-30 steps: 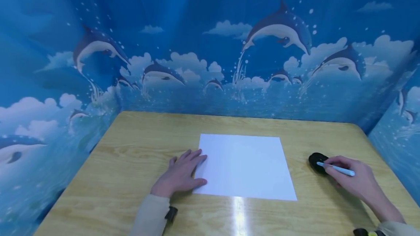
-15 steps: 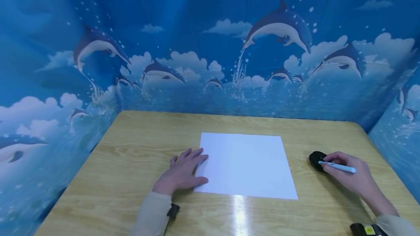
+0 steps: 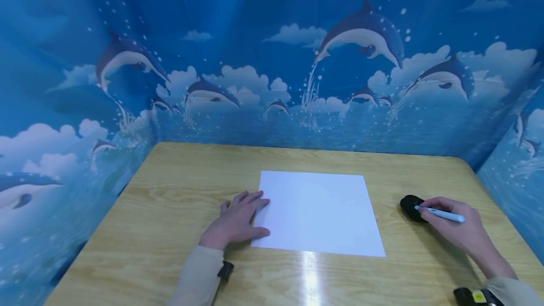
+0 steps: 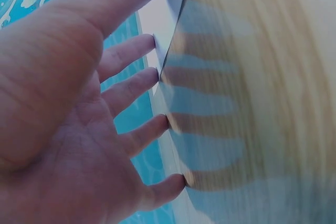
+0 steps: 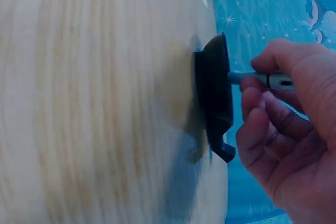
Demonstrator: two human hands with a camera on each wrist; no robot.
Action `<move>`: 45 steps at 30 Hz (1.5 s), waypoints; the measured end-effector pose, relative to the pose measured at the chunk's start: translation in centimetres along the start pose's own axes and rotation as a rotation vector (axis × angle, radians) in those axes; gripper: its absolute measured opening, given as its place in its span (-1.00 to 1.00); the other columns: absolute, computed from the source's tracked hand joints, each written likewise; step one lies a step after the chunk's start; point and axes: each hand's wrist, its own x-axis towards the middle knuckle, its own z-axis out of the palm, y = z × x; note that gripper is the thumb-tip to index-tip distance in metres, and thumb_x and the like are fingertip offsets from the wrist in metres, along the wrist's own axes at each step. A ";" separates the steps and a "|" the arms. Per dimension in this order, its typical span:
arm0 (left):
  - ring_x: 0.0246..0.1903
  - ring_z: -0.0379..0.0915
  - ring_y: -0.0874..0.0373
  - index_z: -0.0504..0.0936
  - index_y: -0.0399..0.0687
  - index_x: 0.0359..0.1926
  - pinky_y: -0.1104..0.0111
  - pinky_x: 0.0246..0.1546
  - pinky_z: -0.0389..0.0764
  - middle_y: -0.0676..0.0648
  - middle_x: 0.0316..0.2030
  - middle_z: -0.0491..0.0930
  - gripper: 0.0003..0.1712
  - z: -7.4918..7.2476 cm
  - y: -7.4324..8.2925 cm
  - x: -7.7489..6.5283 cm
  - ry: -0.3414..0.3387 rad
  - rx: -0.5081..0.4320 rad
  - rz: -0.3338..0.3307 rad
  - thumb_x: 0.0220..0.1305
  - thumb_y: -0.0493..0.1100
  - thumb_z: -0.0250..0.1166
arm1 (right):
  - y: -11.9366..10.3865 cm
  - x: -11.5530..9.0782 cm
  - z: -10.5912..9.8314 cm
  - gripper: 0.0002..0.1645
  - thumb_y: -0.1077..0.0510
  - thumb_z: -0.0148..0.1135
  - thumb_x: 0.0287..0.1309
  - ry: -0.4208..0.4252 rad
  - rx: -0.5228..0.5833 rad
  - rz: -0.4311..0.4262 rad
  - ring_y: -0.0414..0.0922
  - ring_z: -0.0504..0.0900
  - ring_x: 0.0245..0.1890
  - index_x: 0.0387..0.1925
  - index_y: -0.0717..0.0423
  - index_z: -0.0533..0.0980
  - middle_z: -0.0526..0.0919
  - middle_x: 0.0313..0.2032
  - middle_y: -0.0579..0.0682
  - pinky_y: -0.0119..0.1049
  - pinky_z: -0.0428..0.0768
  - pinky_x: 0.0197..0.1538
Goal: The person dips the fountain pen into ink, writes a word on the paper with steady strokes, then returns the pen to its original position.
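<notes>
A blank white sheet of paper (image 3: 318, 214) lies on the wooden table. My left hand (image 3: 235, 223) rests at its left edge, fingers spread, with the thumb and some fingertips on the sheet. In the left wrist view the fingertips (image 4: 163, 121) touch the shiny tabletop. Off to the right, my right hand (image 3: 456, 225) pinches a slim light blue pen (image 3: 446, 215) between thumb and fingers. Its tip points down into a small black dish (image 3: 409, 207). The right wrist view shows the black dish (image 5: 214, 87) from the side, with the pen's tip at its top.
The pale wooden table (image 3: 191, 169) ends at the back against a blue curtain (image 3: 255, 126) printed with dolphins and clouds. More of this curtain hangs on both sides. Dark wrist devices (image 3: 476, 296) sit at the sleeves.
The pen in my right hand has shifted slightly to the right over the black dish. My left hand keeps its place on the paper.
</notes>
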 end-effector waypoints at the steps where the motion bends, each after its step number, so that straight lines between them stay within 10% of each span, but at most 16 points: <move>1: 0.60 -0.07 -0.22 0.42 0.18 0.46 -0.42 0.44 -0.04 -0.02 0.59 0.17 -0.18 0.0 0.0 0.0 0.000 -0.001 0.000 0.22 0.16 0.47 | -0.1 0.0 0.0 -0.72 -0.05 0.37 0.29 0.005 0.006 0.002 -0.35 0.49 -0.55 -0.15 0.07 0.69 0.71 -0.41 -0.27 -0.40 0.42 -0.51; 8: 0.59 -0.06 -0.23 0.42 0.18 0.45 -0.42 0.43 -0.01 -0.01 0.60 0.14 -0.17 0.1 -0.1 0.1 0.007 0.011 0.002 0.20 0.17 0.48 | -2.2 0.1 -0.2 -0.64 -0.10 0.33 0.34 -0.008 0.109 -0.039 -0.29 0.61 -0.51 -0.01 0.04 0.66 0.65 -0.41 -0.49 -0.40 0.55 -0.49; 22: 0.60 -0.08 -0.23 0.35 0.23 0.51 -0.42 0.44 -0.03 0.02 0.60 0.13 -0.12 0.4 -0.3 0.1 -0.007 0.033 0.034 0.22 0.23 0.44 | -7.7 1.3 3.8 -0.73 -0.06 0.31 0.37 -0.072 0.224 -0.134 -0.25 0.58 -0.47 -0.07 0.02 0.67 0.75 -0.25 -0.01 -0.36 0.58 -0.45; 45: 0.60 -0.09 -0.21 0.35 0.26 0.51 -0.42 0.41 0.03 0.03 0.61 0.11 -0.09 0.1 -0.5 0.2 -0.016 0.047 0.031 0.18 0.25 0.46 | -11.3 2.3 7.4 -0.67 -0.14 0.30 0.36 -0.228 0.409 -0.145 -0.30 0.65 -0.03 -0.02 -0.04 0.67 0.75 0.00 0.03 -0.21 0.74 -0.35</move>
